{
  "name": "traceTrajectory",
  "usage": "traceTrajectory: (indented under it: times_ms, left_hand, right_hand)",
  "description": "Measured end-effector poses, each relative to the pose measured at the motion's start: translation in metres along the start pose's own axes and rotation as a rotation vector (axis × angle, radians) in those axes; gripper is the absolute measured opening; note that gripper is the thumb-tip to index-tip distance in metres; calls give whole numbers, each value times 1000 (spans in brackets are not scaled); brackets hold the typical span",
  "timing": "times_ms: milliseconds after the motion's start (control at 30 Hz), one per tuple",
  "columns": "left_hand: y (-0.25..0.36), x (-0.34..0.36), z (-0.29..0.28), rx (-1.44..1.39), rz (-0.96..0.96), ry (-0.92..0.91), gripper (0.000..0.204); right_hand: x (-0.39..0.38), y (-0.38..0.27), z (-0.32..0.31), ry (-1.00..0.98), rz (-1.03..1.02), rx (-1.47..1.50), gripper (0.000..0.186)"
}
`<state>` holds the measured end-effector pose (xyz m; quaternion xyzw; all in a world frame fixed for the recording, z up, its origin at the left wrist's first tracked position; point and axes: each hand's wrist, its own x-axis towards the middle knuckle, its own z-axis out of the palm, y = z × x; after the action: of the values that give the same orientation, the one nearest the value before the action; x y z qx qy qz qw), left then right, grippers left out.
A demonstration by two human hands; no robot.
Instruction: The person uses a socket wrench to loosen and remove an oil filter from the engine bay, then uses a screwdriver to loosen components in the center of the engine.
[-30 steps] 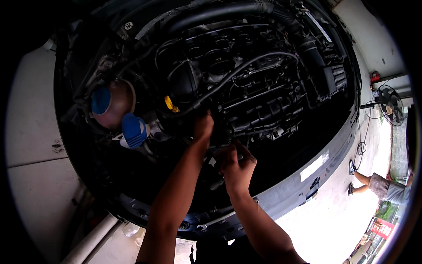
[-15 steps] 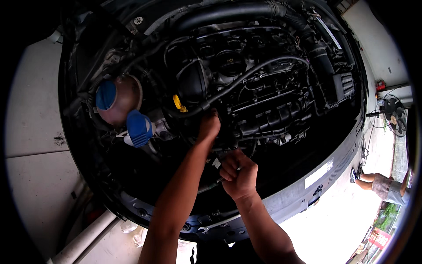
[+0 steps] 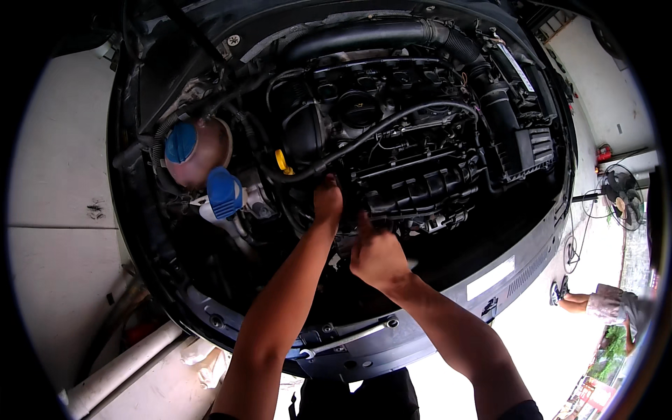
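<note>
Both my hands reach into the engine bay of a car. My left hand (image 3: 327, 200) is beside the front of the engine, just under a black hose (image 3: 378, 131); its fingertips are lost in the dark gap. To its right, my right hand (image 3: 380, 259) is at the edge of the black ribbed intake part (image 3: 420, 196). Its index finger stretches forward while the other fingers curl under. A small pale end shows beside that hand, too dim to name. A yellow dipstick handle (image 3: 283, 162) stands up to the left of the hose.
A combination wrench (image 3: 350, 339) lies on the front panel. To the left are a round reservoir (image 3: 210, 150) and a blue filler cap (image 3: 225, 193). An air filter box (image 3: 528, 150) is at the right. Farther right are a black fan (image 3: 621, 197) and a standing person (image 3: 607, 302).
My right hand has gone from a closed fist to a stretched index finger, a little farther forward. My left hand stays by the hose. The view has shifted, showing more of the wrench.
</note>
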<state>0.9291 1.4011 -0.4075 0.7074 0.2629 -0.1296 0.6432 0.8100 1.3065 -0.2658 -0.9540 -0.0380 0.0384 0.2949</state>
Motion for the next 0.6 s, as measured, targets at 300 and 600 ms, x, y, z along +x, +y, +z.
traceTrajectory:
  times_ms: [300,600]
  left_hand:
    - [51,-31,0,-276,-280,92,41]
    - [23,0,1,-348,-124,107,41]
  right_hand:
    - [19,-2,-17,-41,820,1277,6]
    - [8,-15,-22,-52,22,-343,43]
